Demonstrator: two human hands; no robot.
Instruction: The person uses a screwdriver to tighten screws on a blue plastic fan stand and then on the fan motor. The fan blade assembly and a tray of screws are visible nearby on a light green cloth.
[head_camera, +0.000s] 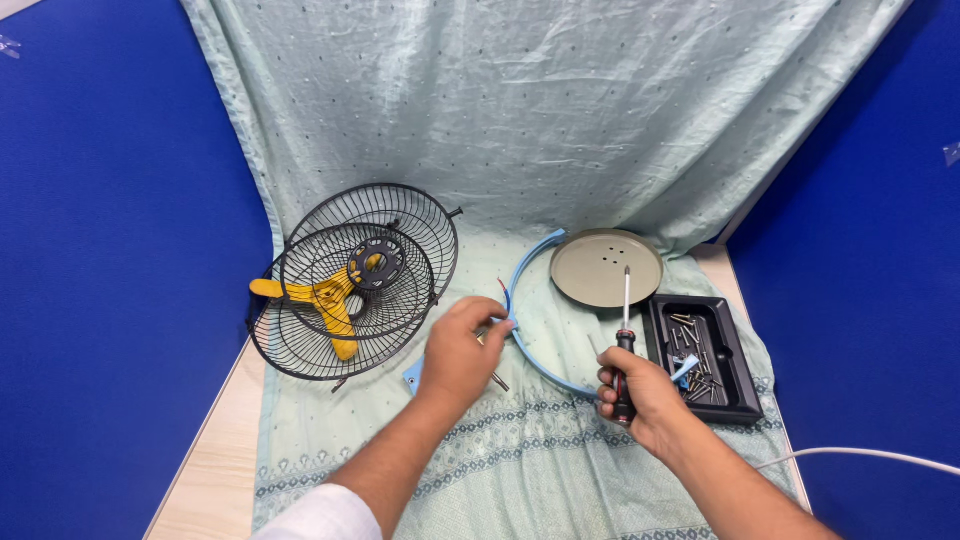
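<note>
Left hand (462, 352) closed on a blue ring (530, 330), right hand (640, 395) gripping an upright screwdriver (625, 340), black screw tray (702, 356) beside it, 2 fan grilles (355, 280) left

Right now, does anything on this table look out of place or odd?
Nothing looks damaged or spilled. The two black fan grilles lie stacked askew with the yellow blade between them, and screws sit in the black tray.
</note>
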